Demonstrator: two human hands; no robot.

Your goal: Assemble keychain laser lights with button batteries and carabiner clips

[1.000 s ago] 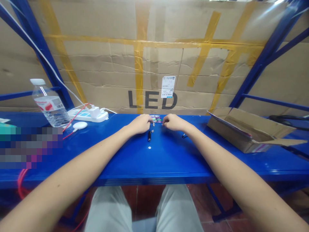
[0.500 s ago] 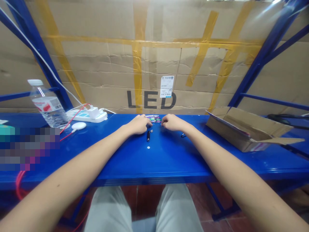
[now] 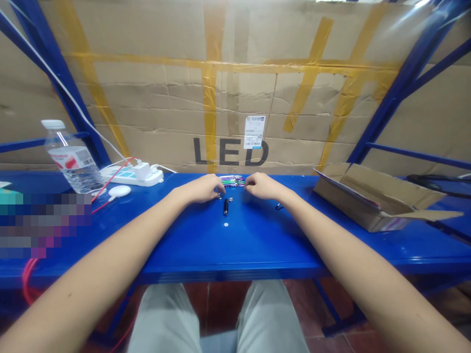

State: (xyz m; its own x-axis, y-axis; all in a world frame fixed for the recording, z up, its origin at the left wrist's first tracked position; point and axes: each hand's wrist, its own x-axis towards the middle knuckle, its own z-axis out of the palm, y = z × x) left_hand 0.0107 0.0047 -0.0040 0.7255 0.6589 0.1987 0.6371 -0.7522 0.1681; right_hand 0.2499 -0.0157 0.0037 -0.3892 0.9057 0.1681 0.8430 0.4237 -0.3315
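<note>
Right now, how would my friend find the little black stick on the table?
Find the cardboard wall printed LED, then the blue table below it. Just nearer than the left hand and right hand lies the black stick, beyond a white dot. It is dark and lies alone, unlike the colourful pile behind it.

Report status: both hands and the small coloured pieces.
Hands: left hand and right hand on the blue table, both at the row of coloured pieces; grip unclear. Loose black cylinder just short of them.
</note>
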